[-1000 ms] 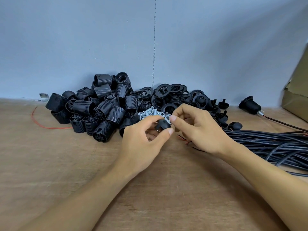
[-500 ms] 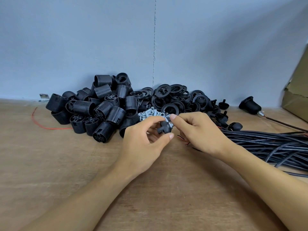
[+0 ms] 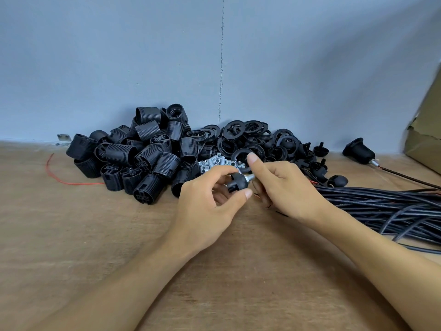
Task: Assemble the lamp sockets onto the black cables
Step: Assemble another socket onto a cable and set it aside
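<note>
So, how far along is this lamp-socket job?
Done: seemingly one socket already on a cable, far right. In hand: the left hand grips a black cap while the right hand fits a metal stud into it. Left: the pile of socket bodies, rings, and the cable bundle.

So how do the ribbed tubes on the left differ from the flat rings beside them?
The ribbed tubes are tall, grooved cylinders; the rings are thin, flat hoops with a wide hole. The tubes are heaped higher on the left; the rings lie in a lower pile to their right. Both are black and sit on the wooden table against the wall.
</note>
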The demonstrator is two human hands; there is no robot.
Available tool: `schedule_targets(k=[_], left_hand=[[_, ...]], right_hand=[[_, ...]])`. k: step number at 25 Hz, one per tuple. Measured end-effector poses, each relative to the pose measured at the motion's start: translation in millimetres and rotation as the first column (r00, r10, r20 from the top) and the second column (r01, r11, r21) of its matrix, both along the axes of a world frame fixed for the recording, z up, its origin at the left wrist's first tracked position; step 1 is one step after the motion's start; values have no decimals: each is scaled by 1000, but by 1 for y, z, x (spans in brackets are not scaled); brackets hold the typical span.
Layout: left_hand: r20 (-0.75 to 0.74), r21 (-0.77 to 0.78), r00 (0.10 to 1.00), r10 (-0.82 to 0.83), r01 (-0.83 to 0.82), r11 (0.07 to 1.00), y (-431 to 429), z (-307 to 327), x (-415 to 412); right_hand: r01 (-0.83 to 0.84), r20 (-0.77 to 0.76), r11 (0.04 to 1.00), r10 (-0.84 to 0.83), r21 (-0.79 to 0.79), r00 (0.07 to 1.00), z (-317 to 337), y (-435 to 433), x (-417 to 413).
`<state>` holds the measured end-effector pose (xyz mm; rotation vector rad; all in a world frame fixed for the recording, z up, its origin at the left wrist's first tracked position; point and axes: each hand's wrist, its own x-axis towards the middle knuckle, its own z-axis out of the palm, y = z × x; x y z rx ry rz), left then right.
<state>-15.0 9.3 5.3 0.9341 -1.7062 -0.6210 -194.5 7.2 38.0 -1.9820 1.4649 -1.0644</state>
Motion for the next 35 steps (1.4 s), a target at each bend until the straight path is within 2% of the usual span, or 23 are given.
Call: schedule_targets(k=[3, 6, 11, 16, 20, 22, 24, 25, 27, 29, 31, 35], left_hand=[[-19, 8, 1000, -11, 11, 1000, 0, 2, 0], [-10, 11, 1000, 2, -1, 1000, 0, 2, 0], [27, -70, 999, 31, -29, 997, 0, 1, 0], [55, -143, 995, 85, -76, 987, 1, 1, -2], [55, -162, 992, 114, -103, 981, 3, 3, -2], [57, -118, 991, 119, -111, 987, 2, 3, 0], [70, -77, 991, 117, -111, 991, 2, 2, 0], [80, -75, 990, 116, -110, 991, 2, 2, 0], [97, -80, 989, 115, -108, 991, 2, 2, -2], [116, -63, 988, 106, -100, 993, 1, 1, -2], [148, -55, 984, 94, -87, 995, 1, 1, -2], [237, -107, 967, 97, -73, 992, 2, 1, -2]], right_hand=[[-48, 14, 996, 49, -71, 999, 1, 2, 0], [-40, -86, 999, 38, -17, 996, 0, 0, 1], [-25, -84, 998, 29, 50, 996, 0, -1, 3], [-52, 49, 980, 43, 190, 998, 3, -3, 5], [73, -8, 997, -73, 38, 997, 15, 0, 3], [161, -32, 987, -160, 28, 987, 32, -4, -10], [155, -134, 979, -138, 131, 981, 54, -4, -30], [133, -241, 970, -82, 202, 967, 64, -2, -41], [138, -498, 933, 50, 333, 866, 77, 4, -55], [208, -684, 892, 142, 403, 715, 76, 7, -55], [246, -742, 886, 147, 392, 654, 67, 5, -48], [233, -720, 920, 72, 316, 691, 60, 1, -45]])
